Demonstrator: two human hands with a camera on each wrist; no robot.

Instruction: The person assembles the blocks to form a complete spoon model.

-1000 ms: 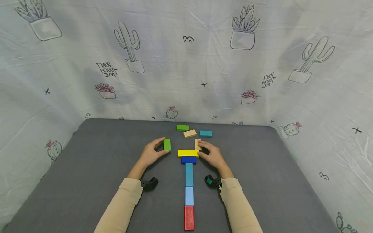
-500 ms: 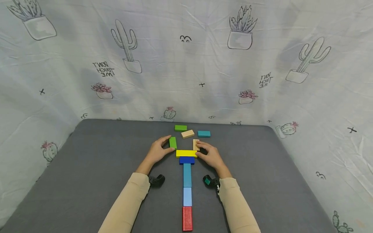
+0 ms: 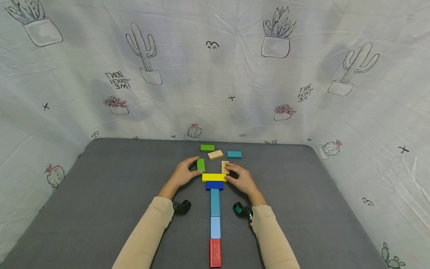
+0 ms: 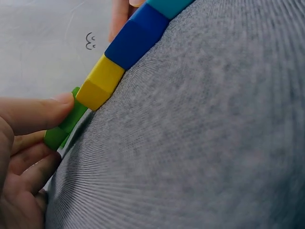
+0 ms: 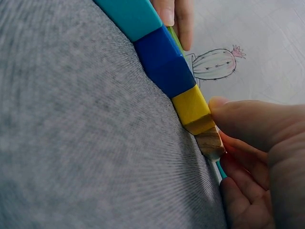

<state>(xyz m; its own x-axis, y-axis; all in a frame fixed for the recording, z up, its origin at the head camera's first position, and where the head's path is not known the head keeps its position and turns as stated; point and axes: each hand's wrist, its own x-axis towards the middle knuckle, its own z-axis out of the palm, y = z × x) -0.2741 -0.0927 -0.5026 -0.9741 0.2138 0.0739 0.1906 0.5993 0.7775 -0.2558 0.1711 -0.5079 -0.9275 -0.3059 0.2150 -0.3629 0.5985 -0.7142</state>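
Left hand [image 3: 182, 174], green block [image 3: 201, 165] pinched

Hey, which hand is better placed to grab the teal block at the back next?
Probably the right hand: the teal block lies just past its fingers. The left hand is farther away, across the row, and is pinching a green block.

Over at twelve o'clock hangs a white curtain [image 3: 188, 89], printed with a potted succulent [image 3: 276, 45] at one, a branching cactus [image 3: 355, 69] at two, maybe a prickly pear [image 3: 385, 253] at four.
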